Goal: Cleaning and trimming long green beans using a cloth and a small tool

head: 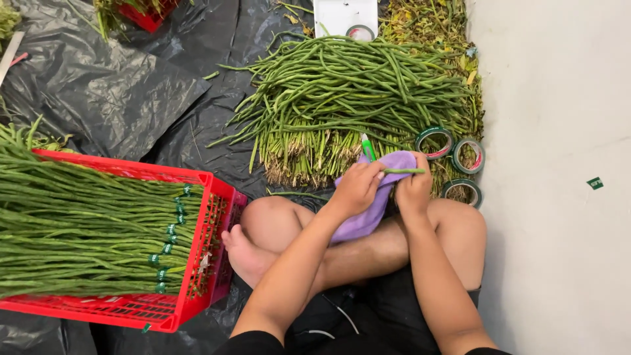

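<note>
Black plastic sheet (112, 92), centre frame: my left hand (357, 187) grips purple cloth (368, 210); right hand (414, 187) pinches, seemingly, one long bean (404, 171).

Counted in view:
- Rolls of green adhesive tape: four, three grouped (434, 142), (468, 155), (462, 191) and one on the white tray (360, 31).
- Red plastic lattice crates: two, one filled (210, 197) and one partly seen (148, 16).
- Purple cloth (368, 210): one.
- Loose heap of long green beans (348, 92): one.
- Hands: two (358, 187), (414, 187).
</note>
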